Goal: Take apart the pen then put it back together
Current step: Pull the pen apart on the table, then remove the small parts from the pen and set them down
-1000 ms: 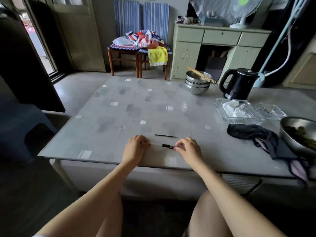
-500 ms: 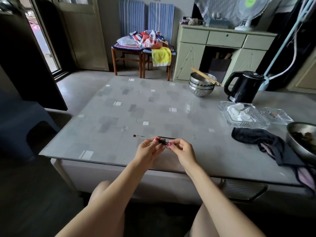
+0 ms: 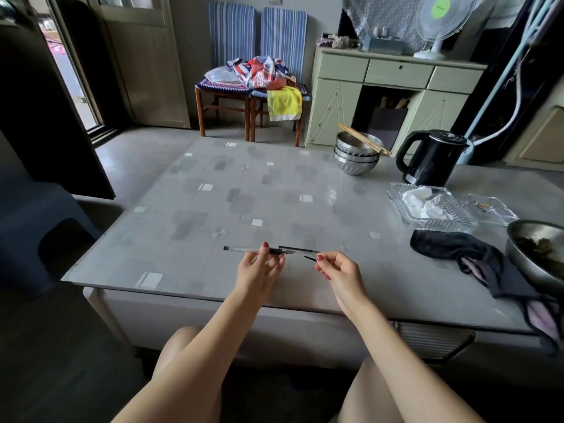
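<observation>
My left hand (image 3: 259, 268) holds the clear pen barrel (image 3: 244, 249) level just above the table's near edge. Its black end plug points left and its black grip section (image 3: 276, 251) points right. My right hand (image 3: 340, 271) is a short gap to the right, pinching a small thin black pen piece (image 3: 309, 258) between thumb and fingertips. I cannot tell which part it is. A thin black refill (image 3: 300, 249) lies on the grey patterned table (image 3: 213, 209) just behind the gap between my hands.
A black cloth (image 3: 451, 248) and a metal bowl of greens (image 3: 537, 254) lie at the right. Behind them are two clear trays (image 3: 433, 206), a black kettle (image 3: 433, 158) and stacked steel bowls with chopsticks (image 3: 357, 154). A dark stool (image 3: 36, 221) stands left of the table.
My hands lifted from the table, met at the pen, then drew apart. The barrel stayed in the left hand and the small black piece came away in the right.
</observation>
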